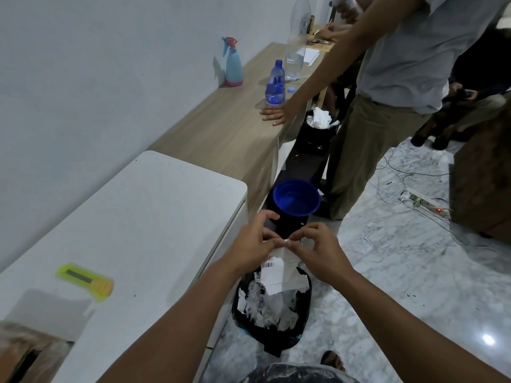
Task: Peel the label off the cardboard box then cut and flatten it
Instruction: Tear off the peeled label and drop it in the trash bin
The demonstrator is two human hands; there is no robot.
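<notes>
Both hands are held out past the right edge of the white table (132, 217), above a black bin bag (301, 327) full of white paper scraps. My left hand (253, 244) and my right hand (318, 251) pinch the top of a peeled white label (276, 275) with a barcode, which hangs down between them over the bag. The cardboard box (25, 346) shows only as a blurred brown corner at the bottom left. A yellow box cutter (85, 280) lies on the table, left of my arms.
A blue bucket (296, 200) stands on the floor beyond my hands. Another person (387, 92) stands at the right, one hand flat on the wooden counter (229, 128) by a blue bottle, a tall clear bottle and a spray bottle. A second bin, cables and a power strip are on the floor.
</notes>
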